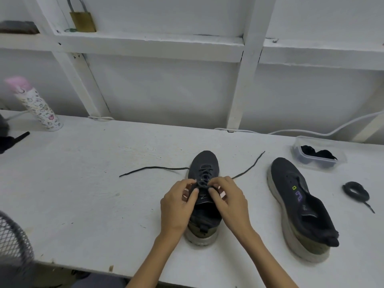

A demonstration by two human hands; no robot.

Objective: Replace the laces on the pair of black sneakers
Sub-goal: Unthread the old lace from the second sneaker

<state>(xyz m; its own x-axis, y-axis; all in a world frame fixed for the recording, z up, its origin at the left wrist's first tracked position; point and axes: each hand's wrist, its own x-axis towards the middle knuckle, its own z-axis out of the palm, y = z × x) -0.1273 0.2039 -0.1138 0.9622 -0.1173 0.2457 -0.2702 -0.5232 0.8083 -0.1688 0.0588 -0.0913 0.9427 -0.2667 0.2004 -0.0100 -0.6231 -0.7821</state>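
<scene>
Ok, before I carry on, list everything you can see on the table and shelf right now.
laced sneaker: 1, black, table centre, toe pointing away
unlaced sneaker: 1, black with pale sole, right of it
lace: 1, black, threaded in the laced sneaker, ends spread left and right
coiled lace: 1, black, far right
tub: 1, clear plastic, black items inside, back right
bottle: 1, white patterned, pink cap, back left
padlock: 1, brass, shelf upper left
cable: 1, white, along the table's back edge
mesh object: 1, grey, lower left corner
table: 1, white
left hand: 1, pinches the lace
right hand: 1, pinches the lace
</scene>
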